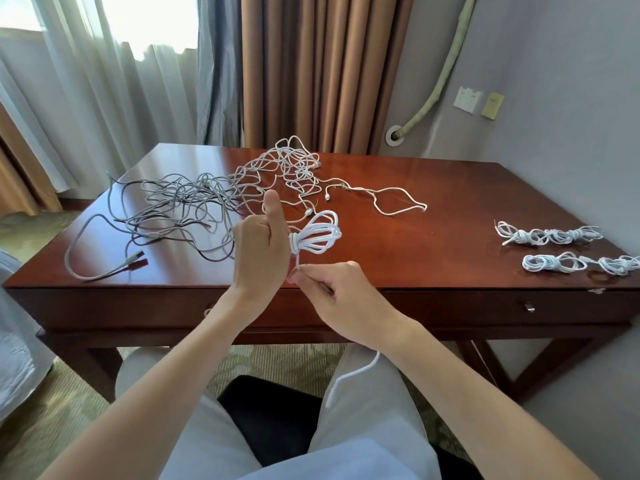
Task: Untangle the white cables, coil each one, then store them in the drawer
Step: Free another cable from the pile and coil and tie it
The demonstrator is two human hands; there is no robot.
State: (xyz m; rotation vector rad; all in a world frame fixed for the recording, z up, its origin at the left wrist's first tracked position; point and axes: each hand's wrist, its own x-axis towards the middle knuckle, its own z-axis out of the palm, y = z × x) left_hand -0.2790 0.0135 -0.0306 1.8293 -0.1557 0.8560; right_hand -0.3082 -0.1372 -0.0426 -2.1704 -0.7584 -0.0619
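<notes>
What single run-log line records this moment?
left hand grips coil | right hand pinches its tail | tangle remains | finished coils on desk | drawer shut

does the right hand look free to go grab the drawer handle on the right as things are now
Probably not yet. The right hand is pinching the tail of the white cable whose coil the left hand grips. The drawer handle itself sits unblocked on the desk front, so nothing bars the way once the hand lets go.
</notes>
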